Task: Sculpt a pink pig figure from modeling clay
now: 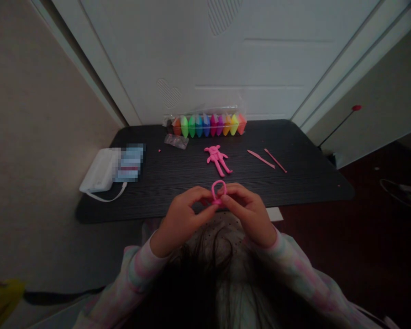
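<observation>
Between my two hands, above the front edge of the dark table, is a small pink clay piece [218,182] with a thin loop standing up like a handle. My left hand [188,217] pinches its left side between thumb and fingers. From the other side, my right hand [250,212] grips it by the base of the loop. The fingertips partly hide the lower part of the piece. Just beyond lies a flat pink clay figure [217,159] with a head, arms and two long legs. Two pink modelling tools, a flat blade [261,159] and a thin stick [276,160], rest to its right.
A row of colourful clay packets [207,125] in clear plastic stands at the table's back edge, with a crumpled clear wrapper [176,141] before it. At left are a white box [101,170] with a cable and a blurred blue item [130,163]. A white door [192,55] rises behind.
</observation>
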Motion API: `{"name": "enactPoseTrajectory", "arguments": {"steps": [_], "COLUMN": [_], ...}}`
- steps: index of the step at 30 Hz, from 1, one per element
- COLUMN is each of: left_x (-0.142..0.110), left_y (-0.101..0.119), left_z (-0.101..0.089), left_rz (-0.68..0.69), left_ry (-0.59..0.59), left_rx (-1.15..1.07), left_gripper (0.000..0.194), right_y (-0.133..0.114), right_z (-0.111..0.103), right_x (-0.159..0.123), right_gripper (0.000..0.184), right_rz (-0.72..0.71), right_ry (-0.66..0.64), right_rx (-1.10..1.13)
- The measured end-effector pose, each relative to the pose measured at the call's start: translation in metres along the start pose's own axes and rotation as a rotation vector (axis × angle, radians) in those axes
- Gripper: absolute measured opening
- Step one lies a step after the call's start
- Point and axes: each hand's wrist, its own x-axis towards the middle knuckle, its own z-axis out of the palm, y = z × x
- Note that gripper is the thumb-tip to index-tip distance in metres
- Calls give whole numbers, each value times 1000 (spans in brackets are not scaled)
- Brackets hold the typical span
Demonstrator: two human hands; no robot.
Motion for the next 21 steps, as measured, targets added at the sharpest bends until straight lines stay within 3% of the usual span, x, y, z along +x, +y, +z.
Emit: {"name": "enactPoseTrajectory", "arguments": {"steps": [7, 21], "left_x": [1, 2], "left_y": [3, 4], "left_z": [2, -3], "left_rz": [-238, -296], "left_ry": [-43, -53], "left_rx": [-265, -381], "left_gripper": [18, 13], "right_y": [2, 0], "right_z": [-3, -8], "right_x": [0, 2], "right_gripper": [8, 11], "right_rz": [41, 134], "right_ry": [27, -17], "right_rx": [29, 141]}}
